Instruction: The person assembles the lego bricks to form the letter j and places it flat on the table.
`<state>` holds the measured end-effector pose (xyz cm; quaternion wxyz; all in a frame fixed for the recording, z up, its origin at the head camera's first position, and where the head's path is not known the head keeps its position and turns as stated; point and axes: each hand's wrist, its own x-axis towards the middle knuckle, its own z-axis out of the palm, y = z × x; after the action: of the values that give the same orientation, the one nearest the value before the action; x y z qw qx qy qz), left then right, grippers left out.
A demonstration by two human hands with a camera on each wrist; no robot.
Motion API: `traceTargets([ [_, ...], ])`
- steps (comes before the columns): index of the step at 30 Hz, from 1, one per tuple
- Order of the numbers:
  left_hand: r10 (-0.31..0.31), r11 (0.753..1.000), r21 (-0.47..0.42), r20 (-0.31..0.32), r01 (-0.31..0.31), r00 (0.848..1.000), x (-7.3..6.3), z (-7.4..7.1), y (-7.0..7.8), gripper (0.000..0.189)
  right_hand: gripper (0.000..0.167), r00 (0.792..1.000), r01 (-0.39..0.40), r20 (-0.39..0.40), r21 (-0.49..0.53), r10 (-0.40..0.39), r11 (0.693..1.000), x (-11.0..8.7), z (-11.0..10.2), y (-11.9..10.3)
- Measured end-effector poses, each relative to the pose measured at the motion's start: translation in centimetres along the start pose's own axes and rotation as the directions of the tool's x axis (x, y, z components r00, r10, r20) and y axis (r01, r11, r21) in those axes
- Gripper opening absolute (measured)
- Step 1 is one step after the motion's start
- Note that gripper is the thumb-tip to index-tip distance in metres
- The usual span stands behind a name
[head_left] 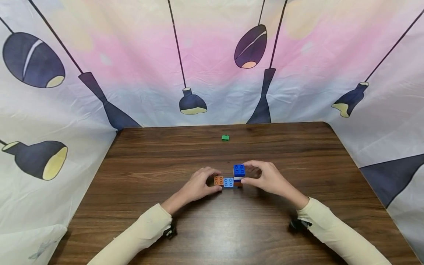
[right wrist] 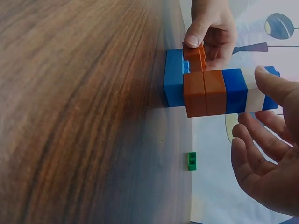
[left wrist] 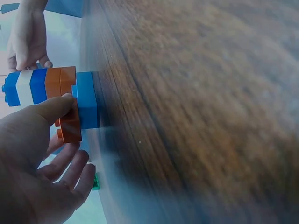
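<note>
A light blue toy brick [head_left: 228, 182] forms the base of a small build on the table. On its left end sits an orange brick [head_left: 218, 180], which my left hand [head_left: 200, 186] pinches between thumb and fingers. The right end carries a tower of two orange bricks [right wrist: 204, 94], a blue one [right wrist: 235, 91], a white one [right wrist: 253, 95] and a dark blue brick [head_left: 239, 170] on top. My right hand [head_left: 266, 178] grips the tower near its top, the thumb across the white brick and fingers around the far side. Studs of the base show between the orange brick and the tower.
A small green brick [head_left: 225, 138] lies near the back edge of the wooden table [head_left: 159, 147]. Behind and beside the table hangs a cloth [head_left: 142, 55] printed with lamps. Dark wrist devices sit at both sleeve cuffs.
</note>
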<state>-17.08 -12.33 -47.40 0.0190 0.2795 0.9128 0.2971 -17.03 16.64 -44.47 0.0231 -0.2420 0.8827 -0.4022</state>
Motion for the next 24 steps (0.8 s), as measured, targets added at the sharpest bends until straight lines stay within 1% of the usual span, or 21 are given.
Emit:
traceTargets([
  [6,0.040,0.999,-0.006,-0.018,-0.040,0.999,0.0,0.0,-0.4,0.039,0.045,1.000,0.006,-0.009,-0.010,-0.007,1.000,0.1,0.2,0.1],
  [15,0.070,0.998,0.001,-0.030,-0.070,0.997,0.2,0.0,-0.6,0.037,0.045,1.000,0.013,-0.019,-0.009,-0.014,1.000,0.5,0.2,0.2],
  [24,0.068,0.997,-0.036,-0.007,-0.068,0.998,0.3,-0.2,-0.8,0.037,0.045,0.999,0.026,-0.041,0.042,-0.024,0.999,1.2,0.2,0.7],
])
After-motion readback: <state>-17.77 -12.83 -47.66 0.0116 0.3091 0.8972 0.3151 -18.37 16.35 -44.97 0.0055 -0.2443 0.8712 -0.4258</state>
